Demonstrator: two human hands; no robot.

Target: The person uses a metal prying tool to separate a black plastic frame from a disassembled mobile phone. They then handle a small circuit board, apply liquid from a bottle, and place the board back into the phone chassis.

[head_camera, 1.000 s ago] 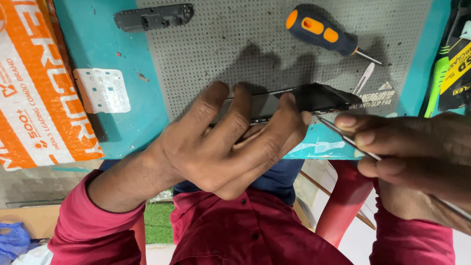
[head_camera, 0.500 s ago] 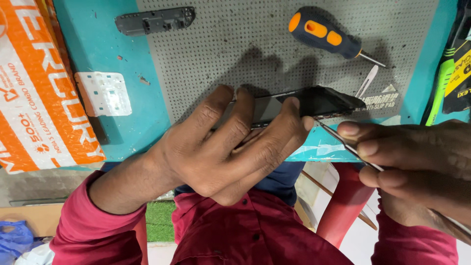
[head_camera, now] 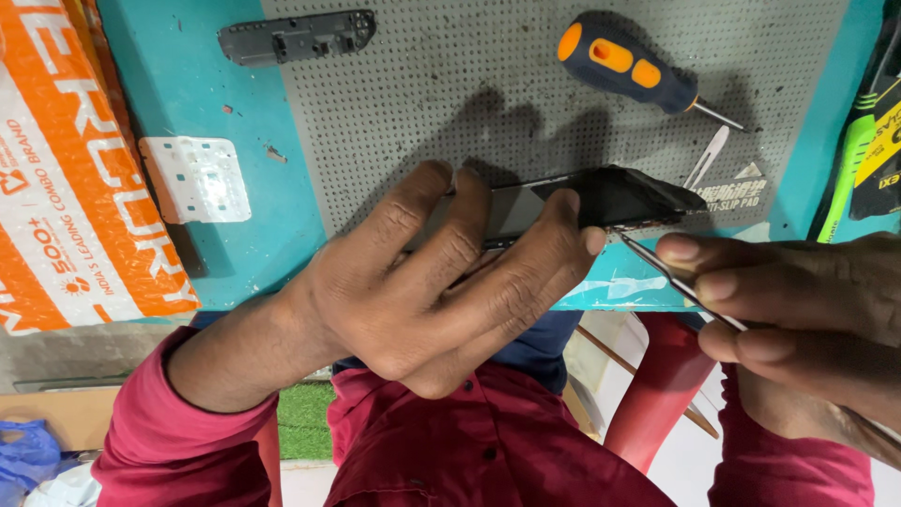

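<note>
My left hand (head_camera: 441, 282) is wrapped around a dark phone (head_camera: 619, 195) and holds it on edge just above the grey perforated mat (head_camera: 450, 84). The fingers cover most of the phone's left part. My right hand (head_camera: 807, 319) pinches thin metal tweezers (head_camera: 662, 272), and their tip touches the phone's lower right edge. Both sleeves are red.
An orange and blue screwdriver (head_camera: 624, 64) and a slim metal pry tool (head_camera: 706, 158) lie on the mat behind the phone. A grey plastic part (head_camera: 296, 36) and a white plastic piece (head_camera: 195, 178) lie to the left, beside an orange and white package (head_camera: 66, 169). Green and black tools (head_camera: 859, 141) lie at the right edge.
</note>
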